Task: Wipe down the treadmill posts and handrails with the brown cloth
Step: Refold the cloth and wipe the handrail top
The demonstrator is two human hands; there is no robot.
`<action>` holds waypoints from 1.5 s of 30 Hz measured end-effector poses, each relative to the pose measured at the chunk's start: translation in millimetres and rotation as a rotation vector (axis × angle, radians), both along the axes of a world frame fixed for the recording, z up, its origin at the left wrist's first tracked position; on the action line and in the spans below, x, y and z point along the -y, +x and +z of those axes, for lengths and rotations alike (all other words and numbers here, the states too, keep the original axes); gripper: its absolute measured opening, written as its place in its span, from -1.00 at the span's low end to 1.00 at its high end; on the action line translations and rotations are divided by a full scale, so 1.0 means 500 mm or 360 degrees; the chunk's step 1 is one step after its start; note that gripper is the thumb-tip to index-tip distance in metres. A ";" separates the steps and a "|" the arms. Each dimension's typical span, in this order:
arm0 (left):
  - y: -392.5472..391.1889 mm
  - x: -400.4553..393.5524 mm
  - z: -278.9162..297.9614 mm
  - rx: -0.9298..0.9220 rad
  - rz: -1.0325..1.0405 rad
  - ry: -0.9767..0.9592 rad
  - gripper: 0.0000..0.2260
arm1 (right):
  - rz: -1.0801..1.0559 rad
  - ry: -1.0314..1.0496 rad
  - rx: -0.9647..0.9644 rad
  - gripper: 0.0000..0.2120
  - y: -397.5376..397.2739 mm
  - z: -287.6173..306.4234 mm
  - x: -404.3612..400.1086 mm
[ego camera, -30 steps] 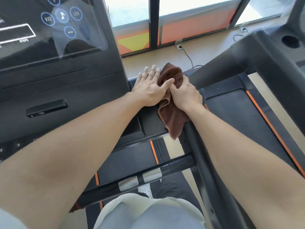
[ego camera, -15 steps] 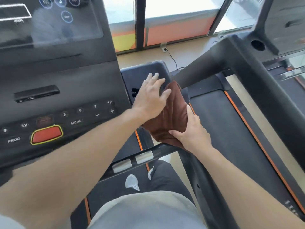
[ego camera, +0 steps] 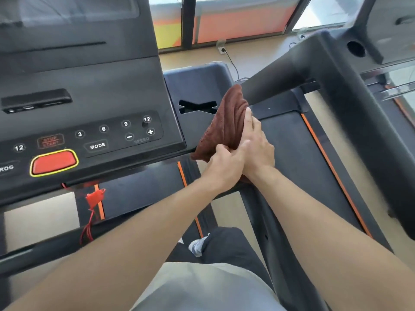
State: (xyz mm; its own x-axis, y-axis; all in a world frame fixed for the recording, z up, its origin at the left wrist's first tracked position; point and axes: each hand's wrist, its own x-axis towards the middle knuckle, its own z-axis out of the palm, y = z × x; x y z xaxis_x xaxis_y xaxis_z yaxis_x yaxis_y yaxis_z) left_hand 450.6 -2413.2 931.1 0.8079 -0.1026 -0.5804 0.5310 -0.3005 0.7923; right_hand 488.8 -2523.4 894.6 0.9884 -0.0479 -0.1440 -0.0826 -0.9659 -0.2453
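The brown cloth (ego camera: 226,124) is bunched and draped over the right end of the treadmill's console tray (ego camera: 197,86), where the black right handrail (ego camera: 265,221) begins. My left hand (ego camera: 224,164) pinches the cloth's lower edge from the left. My right hand (ego camera: 256,144) lies flat against the cloth's right side, fingers pointing up, pressing it to the rail. The two hands touch. The part of the rail under the cloth is hidden.
The console (ego camera: 89,122) with number buttons and a red stop button (ego camera: 54,162) fills the left. A red safety cord (ego camera: 92,209) hangs below it. A neighbouring treadmill's thick post and handrail (ego camera: 336,90) stand close on the right. The belt with orange stripes (ego camera: 292,153) lies below.
Both hands and the cloth have slid down and toward me along the right rail. My left hand has gone from resting on the tray to gripping the cloth's lower edge.
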 end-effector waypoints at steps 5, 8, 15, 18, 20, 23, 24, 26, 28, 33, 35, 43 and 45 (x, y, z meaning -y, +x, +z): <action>-0.018 -0.010 0.019 0.0118 0.0015 -0.0041 -0.47 | 0.0037 0.0349 -0.0219 -0.05 0.015 0.034 0.033; -0.068 -0.018 0.033 0.0439 0.0316 -0.0117 -0.77 | -0.0048 0.0944 -0.0396 -0.10 -0.001 0.055 0.067; -0.267 0.054 0.001 0.0532 0.0575 -0.0233 -0.93 | -0.0210 0.1485 -0.1131 -0.57 -0.177 0.034 0.218; -0.371 0.121 -0.047 0.0288 0.0528 -0.0198 -0.89 | -0.0224 0.1470 -0.1223 -0.56 -0.272 0.018 0.273; -0.436 0.168 -0.074 0.0092 0.0546 -0.0253 -0.82 | -0.0173 0.1427 -0.1187 -0.49 -0.331 0.014 0.293; -0.520 0.222 -0.099 -0.0091 0.0690 -0.0288 -0.71 | -0.0110 0.1246 -0.1043 -0.11 -0.416 0.002 0.309; -0.542 0.235 -0.105 -0.0131 0.0761 -0.0299 -0.69 | -0.0095 0.1175 -0.0991 0.02 -0.443 0.001 0.314; -0.577 0.256 -0.120 -0.0174 0.0895 -0.0319 -0.70 | -0.0076 0.1023 -0.0922 0.20 -0.494 0.011 0.321; -0.605 0.270 -0.134 -0.0147 0.0945 -0.0242 -0.70 | -0.0076 0.0804 -0.0907 0.28 -0.542 0.029 0.322; -0.631 0.311 -0.135 -0.0251 0.0860 -0.0846 -0.50 | -0.0095 0.0140 -0.0745 0.19 -0.629 0.032 0.294; -0.621 0.320 -0.125 -0.0376 0.0845 -0.1007 -0.41 | -0.0092 0.0011 -0.0542 0.13 -0.639 0.014 0.287; -0.503 0.287 -0.131 -0.0225 0.0626 -0.0848 0.03 | -0.0180 0.0343 -0.0163 -0.06 -0.599 -0.020 0.271; -0.463 0.270 -0.130 -0.0200 0.0623 -0.0895 0.04 | -0.0127 0.0365 -0.0134 -0.10 -0.555 -0.022 0.260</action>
